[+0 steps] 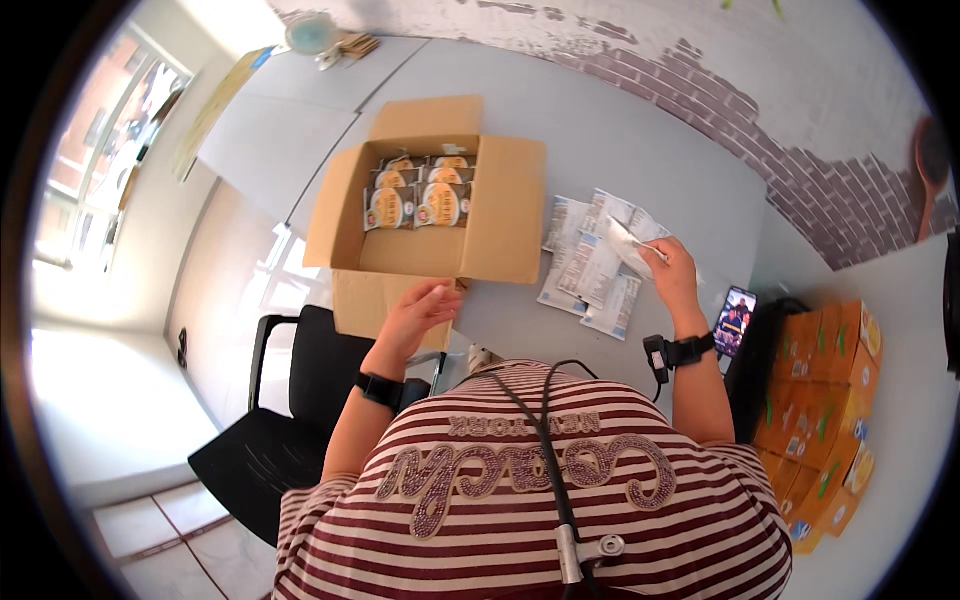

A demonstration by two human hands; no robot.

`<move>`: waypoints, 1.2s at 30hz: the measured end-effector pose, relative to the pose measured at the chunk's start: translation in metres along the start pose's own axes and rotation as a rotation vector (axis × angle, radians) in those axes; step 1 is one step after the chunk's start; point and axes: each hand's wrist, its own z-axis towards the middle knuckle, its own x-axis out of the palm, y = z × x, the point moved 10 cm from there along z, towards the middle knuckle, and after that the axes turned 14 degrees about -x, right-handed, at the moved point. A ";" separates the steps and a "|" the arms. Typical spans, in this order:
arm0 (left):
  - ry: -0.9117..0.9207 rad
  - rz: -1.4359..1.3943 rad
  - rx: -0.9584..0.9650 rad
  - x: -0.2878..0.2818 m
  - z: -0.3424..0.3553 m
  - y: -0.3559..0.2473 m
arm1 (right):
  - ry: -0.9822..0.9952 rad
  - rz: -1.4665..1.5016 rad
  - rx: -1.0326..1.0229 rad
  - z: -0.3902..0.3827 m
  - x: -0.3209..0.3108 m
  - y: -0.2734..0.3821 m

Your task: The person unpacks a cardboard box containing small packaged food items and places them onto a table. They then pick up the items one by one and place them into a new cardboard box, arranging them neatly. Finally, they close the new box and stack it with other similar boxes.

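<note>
— Head view: what's the right hand (674, 266) doing?
— Fingertips pinching a white packet (627, 244) by its edge, over other packets (588, 270) on the grey table (570, 120).
— And the left hand (424, 312)?
— Fingers loosely extended beside the carton (510, 215), apparently holding nothing.
— Handling?
— Probably light, soft, slippery; grip a sealed edge

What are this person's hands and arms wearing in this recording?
The left hand and right hand wear no gloves. A black band circles the left wrist; on the right is a black strap with a small boxy device and a thin dark cable. The sleeves are striped maroon and white.
</note>
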 end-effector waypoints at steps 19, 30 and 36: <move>0.627 -0.506 -0.014 0.058 -0.003 -0.022 | -0.110 0.519 -1.106 0.052 -0.119 0.342; 0.320 -0.755 0.223 -0.060 0.017 -0.056 | -0.040 0.442 -1.223 0.042 -0.094 0.382; 0.198 -0.902 0.141 -0.112 0.052 -0.043 | -0.034 0.399 -1.200 0.042 -0.082 0.391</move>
